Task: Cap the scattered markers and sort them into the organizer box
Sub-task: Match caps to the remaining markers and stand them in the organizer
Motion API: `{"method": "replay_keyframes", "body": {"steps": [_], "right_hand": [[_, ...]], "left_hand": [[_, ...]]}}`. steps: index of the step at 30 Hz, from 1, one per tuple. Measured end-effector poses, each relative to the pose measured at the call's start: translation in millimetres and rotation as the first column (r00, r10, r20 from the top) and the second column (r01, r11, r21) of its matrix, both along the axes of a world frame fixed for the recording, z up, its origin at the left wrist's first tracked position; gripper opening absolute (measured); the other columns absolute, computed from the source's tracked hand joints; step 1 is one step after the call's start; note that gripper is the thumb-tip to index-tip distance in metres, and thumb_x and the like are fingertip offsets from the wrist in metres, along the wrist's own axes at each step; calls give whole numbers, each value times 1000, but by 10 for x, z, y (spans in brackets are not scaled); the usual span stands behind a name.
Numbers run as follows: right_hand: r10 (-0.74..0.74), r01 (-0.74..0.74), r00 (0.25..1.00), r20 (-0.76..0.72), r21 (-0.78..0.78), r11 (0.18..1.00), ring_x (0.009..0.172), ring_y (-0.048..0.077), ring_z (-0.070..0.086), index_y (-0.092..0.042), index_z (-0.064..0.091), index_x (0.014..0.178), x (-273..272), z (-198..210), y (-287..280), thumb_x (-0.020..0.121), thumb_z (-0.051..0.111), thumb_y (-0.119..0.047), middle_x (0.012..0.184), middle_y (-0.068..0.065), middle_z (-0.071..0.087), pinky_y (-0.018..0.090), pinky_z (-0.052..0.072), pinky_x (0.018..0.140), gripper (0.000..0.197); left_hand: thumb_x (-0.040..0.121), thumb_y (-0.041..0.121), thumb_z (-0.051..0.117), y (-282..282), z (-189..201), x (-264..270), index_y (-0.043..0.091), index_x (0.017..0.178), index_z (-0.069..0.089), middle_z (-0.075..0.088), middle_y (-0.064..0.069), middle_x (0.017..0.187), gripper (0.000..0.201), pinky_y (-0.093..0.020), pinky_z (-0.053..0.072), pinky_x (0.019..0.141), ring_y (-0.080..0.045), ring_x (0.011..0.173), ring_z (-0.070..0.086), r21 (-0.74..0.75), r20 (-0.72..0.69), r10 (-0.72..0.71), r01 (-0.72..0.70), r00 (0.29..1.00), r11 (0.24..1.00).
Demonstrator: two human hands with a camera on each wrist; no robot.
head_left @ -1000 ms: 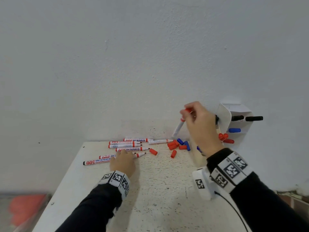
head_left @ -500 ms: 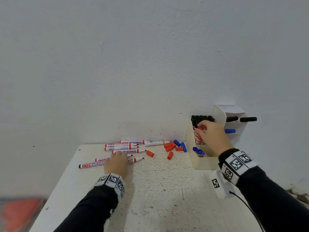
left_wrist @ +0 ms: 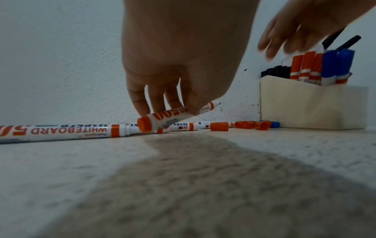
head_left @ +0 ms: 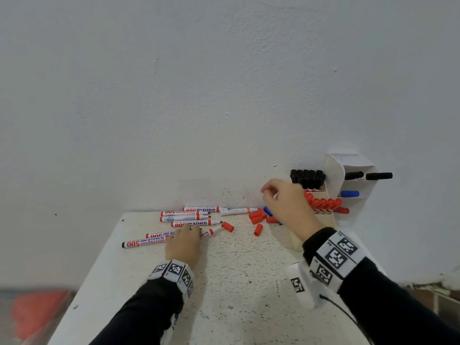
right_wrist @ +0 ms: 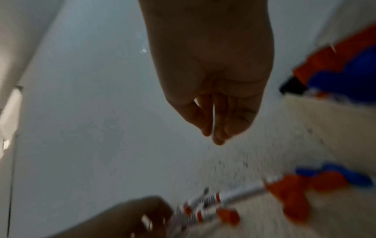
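Several uncapped red whiteboard markers (head_left: pixel 189 217) lie at the back left of the white table (head_left: pixel 239 282). My left hand (head_left: pixel 186 230) pinches one red marker (left_wrist: pixel 175 117), its uncapped tip end raised off the table. Loose red caps (head_left: pixel 257 216) and a blue cap (head_left: pixel 267 210) lie beside the organizer box (left_wrist: pixel 313 104). The box holds upright capped black, red and blue markers (head_left: pixel 322 204). My right hand (head_left: pixel 267 190) hovers over the caps just left of the box, fingers loosely hanging and holding nothing.
The wall stands right behind the table. A white shelf piece (head_left: pixel 356 165) behind the box carries black markers (head_left: pixel 378 176) and a blue one (head_left: pixel 349 194) lying sideways. A blurred red object (head_left: pixel 34 317) sits below the table's left edge.
My right hand carried a capped red marker into the box, let go, and moved back left over the caps. My left hand stayed on the markers and now pinches one.
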State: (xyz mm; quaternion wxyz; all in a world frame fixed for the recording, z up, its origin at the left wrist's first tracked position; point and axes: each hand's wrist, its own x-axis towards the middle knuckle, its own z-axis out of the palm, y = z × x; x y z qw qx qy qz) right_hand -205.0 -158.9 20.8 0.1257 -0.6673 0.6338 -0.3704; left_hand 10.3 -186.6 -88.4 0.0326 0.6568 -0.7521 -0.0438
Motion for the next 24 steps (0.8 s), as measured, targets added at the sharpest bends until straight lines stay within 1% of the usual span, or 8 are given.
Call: {"method": "replay_keyframes", "body": {"steps": [1,3,6,8,12,17,20,24], "right_hand": [[36,-38,999,23,101,994,60,6,52,-11,64,97,81,-93,-25,92,46,-9,86,1,62,9,41,51,18],[87,-81,996,-5,317,945,71,8,53,-12,60,114,193,-353,-89,92,44,-9,102,4,59,11,42,58,27],[100,-25,988,-118,518,855,116,20,48,-23,40,138,269,-758,-169,92,45,-8,141,8,34,28,44,93,48],[70,66,973,-218,561,825,131,29,34,-26,31,143,275,-928,-214,93,46,-11,150,9,20,37,36,107,54],[28,169,941,-337,540,824,128,31,39,-13,37,138,219,-1069,-317,93,48,-12,147,13,23,36,36,107,47],[5,191,935,-354,515,836,109,25,53,-9,51,120,170,-1125,-335,92,53,-20,125,12,47,31,46,93,31],[-36,129,979,-200,475,871,104,23,55,-9,51,116,152,-1083,-273,94,49,-22,117,11,54,30,44,87,26],[-8,-43,988,157,318,947,95,13,54,-13,52,118,169,-970,-169,97,43,-11,114,7,58,22,42,80,24]], "left_hand": [[95,17,46,4,-1,-26,17,129,43,50,-2,128,34,-37,43,101,-18,114,52,-8,-32,-10,10,999,1000],[95,17,44,22,-3,-78,16,129,41,47,-3,129,34,-37,46,97,-18,110,54,-14,-101,-29,27,994,1000],[98,21,36,67,-9,-139,13,131,38,44,-4,130,33,-34,48,93,-20,108,55,-14,-165,-67,66,984,998],[98,19,35,84,-28,-167,12,130,38,47,-4,128,33,-33,48,92,-18,106,55,-24,-179,-113,111,977,994],[100,18,33,104,-58,-210,13,124,41,59,-2,106,27,-30,53,78,-18,85,60,15,-220,-130,137,967,990],[101,24,27,121,-43,-224,14,121,42,61,-2,94,27,-32,53,70,-17,76,59,-9,-235,-131,133,963,991],[100,38,23,146,-2,-231,18,120,44,62,1,95,35,-27,48,64,-14,78,59,-31,-253,-127,123,959,992],[100,41,22,151,25,-240,21,125,42,61,1,107,38,-27,49,71,-15,91,60,-35,-187,-150,146,971,989]]}}
